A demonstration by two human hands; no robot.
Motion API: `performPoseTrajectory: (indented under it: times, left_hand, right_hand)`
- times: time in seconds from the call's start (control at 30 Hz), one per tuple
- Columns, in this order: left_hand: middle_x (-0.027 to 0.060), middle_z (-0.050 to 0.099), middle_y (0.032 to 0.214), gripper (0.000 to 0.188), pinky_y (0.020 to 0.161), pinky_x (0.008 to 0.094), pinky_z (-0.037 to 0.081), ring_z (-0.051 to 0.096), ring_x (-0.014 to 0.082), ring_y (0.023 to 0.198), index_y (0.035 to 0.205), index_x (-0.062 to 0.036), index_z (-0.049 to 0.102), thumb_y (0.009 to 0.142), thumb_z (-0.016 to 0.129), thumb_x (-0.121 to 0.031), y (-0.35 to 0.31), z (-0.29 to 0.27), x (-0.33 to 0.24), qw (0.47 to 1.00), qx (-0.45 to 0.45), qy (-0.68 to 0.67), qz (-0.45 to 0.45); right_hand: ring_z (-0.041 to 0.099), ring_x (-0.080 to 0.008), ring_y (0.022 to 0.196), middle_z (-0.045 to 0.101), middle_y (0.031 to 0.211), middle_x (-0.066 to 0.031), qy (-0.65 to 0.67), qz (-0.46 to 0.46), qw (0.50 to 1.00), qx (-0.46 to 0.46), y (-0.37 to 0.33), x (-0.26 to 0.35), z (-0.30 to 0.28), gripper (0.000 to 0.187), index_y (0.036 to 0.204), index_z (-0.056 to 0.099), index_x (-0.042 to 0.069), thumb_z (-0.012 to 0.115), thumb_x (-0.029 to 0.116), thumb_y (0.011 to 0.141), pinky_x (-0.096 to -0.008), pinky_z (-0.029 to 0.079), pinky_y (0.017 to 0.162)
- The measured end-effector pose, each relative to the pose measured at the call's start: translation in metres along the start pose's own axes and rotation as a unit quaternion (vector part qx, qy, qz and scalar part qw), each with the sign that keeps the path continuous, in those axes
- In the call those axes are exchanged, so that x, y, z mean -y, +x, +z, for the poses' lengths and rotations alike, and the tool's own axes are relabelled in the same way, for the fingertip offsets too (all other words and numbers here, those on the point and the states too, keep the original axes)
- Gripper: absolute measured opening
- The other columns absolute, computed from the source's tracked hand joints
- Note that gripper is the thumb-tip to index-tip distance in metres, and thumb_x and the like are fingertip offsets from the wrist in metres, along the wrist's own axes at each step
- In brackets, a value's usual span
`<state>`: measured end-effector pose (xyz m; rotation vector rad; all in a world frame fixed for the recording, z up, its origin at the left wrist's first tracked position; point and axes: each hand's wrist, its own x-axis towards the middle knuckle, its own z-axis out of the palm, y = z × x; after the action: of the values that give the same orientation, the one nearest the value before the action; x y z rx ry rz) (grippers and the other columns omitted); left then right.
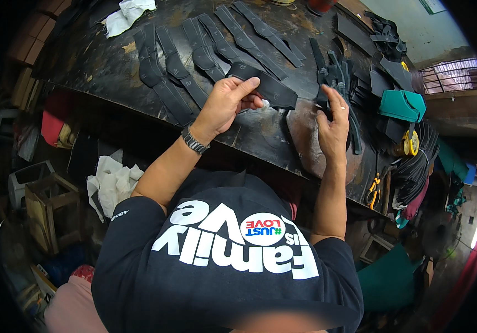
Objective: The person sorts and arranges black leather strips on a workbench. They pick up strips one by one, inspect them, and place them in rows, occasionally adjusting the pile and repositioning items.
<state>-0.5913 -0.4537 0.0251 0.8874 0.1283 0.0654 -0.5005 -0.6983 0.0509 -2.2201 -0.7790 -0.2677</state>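
Observation:
My left hand (228,106) pinches a black leather-like strap (269,89), thumb on top and fingers curled beneath. The strap is broad, has a pale mark on its face, and is held above the table's front edge. A small white wad (265,103) shows by the left fingertips; I cannot make out what it is. Just beyond the strap's right end is my right hand (334,125), its fingers stretched out and thumb apart, holding nothing visible. Beneath it lies a worn brown slab (310,139). Several similar black straps (177,72) lie in a row behind my left hand.
Dark scraps and narrow strips (338,72) are heaped on the dark worktable (100,75) to the right. Nearby are a green piece (402,105), a yellow tape roll (410,143) and yellow-handled scissors (374,191). A white cloth (130,14) lies at far left.

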Motion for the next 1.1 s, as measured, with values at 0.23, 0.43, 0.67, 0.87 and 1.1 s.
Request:
performPoseTrajectory:
  times: [0.23, 0.43, 0.67, 0.87, 1.1]
  left_hand:
    - [0.0024, 0.067, 0.078, 0.02, 0.065, 0.0192, 0.049, 0.063, 0.0069, 0.069, 0.089, -0.003, 0.07, 0.096, 0.066, -0.021, -0.003, -0.003, -0.008, 0.998, -0.024, 0.035, 0.046]
    - [-0.0038, 0.062, 0.075, 0.012, 0.067, 0.0198, 0.045, 0.055, 0.0035, 0.069, 0.085, -0.0063, 0.067, 0.092, 0.07, -0.016, -0.002, -0.053, -0.044, 0.969, -0.107, 0.142, 0.173]
    - [-0.0019, 0.066, 0.081, 0.017, 0.068, 0.0194, 0.045, 0.057, 0.0052, 0.071, 0.094, -0.001, 0.07, 0.089, 0.073, -0.017, 0.003, -0.14, -0.132, 0.876, -0.229, 0.313, 0.287]
    - [-0.0001, 0.068, 0.077, 0.026, 0.065, 0.0227, 0.048, 0.059, 0.0062, 0.069, 0.094, 0.0004, 0.073, 0.087, 0.075, -0.024, 0.017, -0.22, -0.182, 0.763, -0.278, 0.516, 0.272]
    - [0.0083, 0.074, 0.089, 0.04, 0.076, 0.0328, 0.054, 0.07, 0.019, 0.082, 0.108, -0.0034, 0.072, 0.082, 0.078, -0.033, 0.044, -0.282, -0.156, 0.673, -0.353, 0.631, 0.157]
  right_hand:
    - [0.055, -0.009, 0.091, 0.061, 0.103, -0.0028, 0.414, 0.093, 0.89, 0.169, 0.01, 0.047, 0.027, 0.049, 0.134, 0.054, 0.002, 0.069, 0.005, 0.087, -0.024, 0.044, 0.084]
    - [0.05, -0.0057, 0.068, 0.061, 0.094, -0.002, 0.435, 0.13, 0.859, 0.234, 0.002, 0.057, 0.043, 0.041, 0.127, 0.059, 0.002, 0.07, 0.003, 0.087, -0.0201, 0.042, 0.059]
    - [0.062, -0.0095, 0.071, 0.065, 0.091, -0.0046, 0.494, 0.174, 0.789, 0.321, 0.007, 0.087, 0.086, 0.025, 0.115, 0.066, 0.0, 0.068, 0.005, 0.091, -0.0213, 0.049, 0.064]
    - [0.066, -0.0138, 0.079, 0.065, 0.092, -0.0084, 0.533, 0.205, 0.737, 0.361, 0.01, 0.132, 0.151, 0.03, 0.124, 0.061, -0.004, 0.058, 0.004, 0.095, -0.0244, 0.054, 0.072]
    - [0.068, -0.0173, 0.082, 0.063, 0.107, -0.0153, 0.415, 0.124, 0.796, 0.423, 0.012, 0.164, 0.169, 0.053, 0.144, 0.042, 0.003, 0.059, 0.003, 0.094, -0.0295, 0.056, 0.073]
